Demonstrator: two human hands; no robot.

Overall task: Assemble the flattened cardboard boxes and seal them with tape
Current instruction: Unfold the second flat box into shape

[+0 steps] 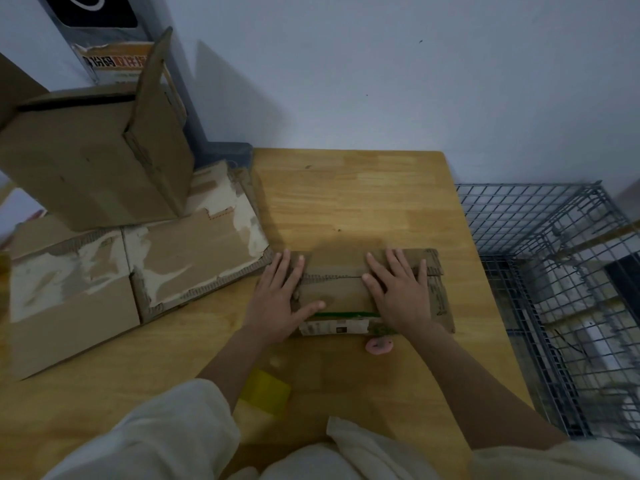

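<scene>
A small brown cardboard box (337, 289) stands on the wooden table (363, 195), its top flaps folded shut with a seam running across. My left hand (280, 299) lies flat on the left part of the top, fingers straight, thumb along the near edge. My right hand (401, 292) presses flat on the right part. A green strip and a white label show on the box's near side. A yellow roll of tape (266, 391) lies on the table near my left forearm. A small pink object (380, 346) sits by the box's near edge.
Large cardboard boxes with torn tape marks (138, 268) fill the table's left side, with another upright box (93, 161) stacked on them. A grey wire cage (554, 289) stands on the floor to the right. A pale wall runs behind the table.
</scene>
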